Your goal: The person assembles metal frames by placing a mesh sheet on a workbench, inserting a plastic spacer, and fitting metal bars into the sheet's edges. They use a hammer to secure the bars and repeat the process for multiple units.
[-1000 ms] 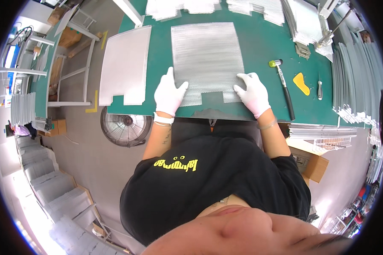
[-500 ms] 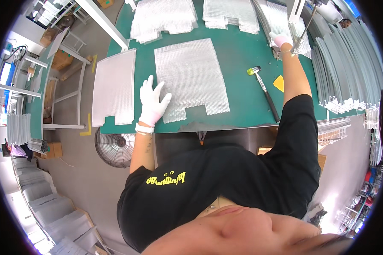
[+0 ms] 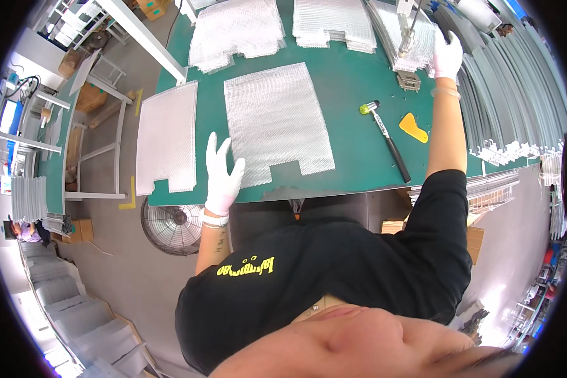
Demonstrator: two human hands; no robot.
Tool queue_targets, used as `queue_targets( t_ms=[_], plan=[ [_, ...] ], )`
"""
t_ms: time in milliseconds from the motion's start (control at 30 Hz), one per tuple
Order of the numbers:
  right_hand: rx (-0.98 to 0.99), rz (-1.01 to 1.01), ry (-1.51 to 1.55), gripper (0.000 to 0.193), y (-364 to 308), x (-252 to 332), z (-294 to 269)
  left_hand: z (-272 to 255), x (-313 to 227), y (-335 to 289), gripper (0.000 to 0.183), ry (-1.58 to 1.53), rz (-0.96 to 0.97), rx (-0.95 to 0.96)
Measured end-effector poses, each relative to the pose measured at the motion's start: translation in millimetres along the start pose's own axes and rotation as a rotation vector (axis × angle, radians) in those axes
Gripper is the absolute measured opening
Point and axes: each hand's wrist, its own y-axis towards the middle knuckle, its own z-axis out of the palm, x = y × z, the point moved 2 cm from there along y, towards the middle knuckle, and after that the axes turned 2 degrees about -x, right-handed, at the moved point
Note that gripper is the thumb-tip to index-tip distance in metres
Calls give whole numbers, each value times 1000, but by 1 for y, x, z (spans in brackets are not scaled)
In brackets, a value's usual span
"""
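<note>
A notched rectangular silver mesh sheet [image 3: 280,123] lies on the green tabletop [image 3: 340,82], just right of the spread, empty white-gloved left hand [image 3: 223,179]; the white-gloved right hand [image 3: 447,58], hold unclear, is beside a silver mesh stack [image 3: 389,28]

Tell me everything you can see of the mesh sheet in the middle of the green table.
The mesh sheet is silvery, fine-patterned and metallic-looking, roughly rectangular, with a squared notch in the edge nearest the person. It lies flat on the green table, turned slightly askew, apart from the whitish sheet to its left. The gloved left hand is at its lower-left side; the thumb overlaps that edge in view, but whether it touches is unclear.
</note>
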Motion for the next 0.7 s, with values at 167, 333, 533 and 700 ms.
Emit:
queue_targets(
  t_ms=[167,333,533,700],
  plan=[
    [-157,165,648,47,-90,81,-52,16,-10,6,56,-659,-136,232],
    [204,-378,576,75,-265,183,-101,54,-85,14,77,-1655,-165,426],
    [434,-411,542,78,-291,216,-127,14,-77,12,44,-1070,-347,-304],
    [1113,230,530,81,-244,193,-124,-5,-41,6,53,-968,-494,-91]
  ],
)
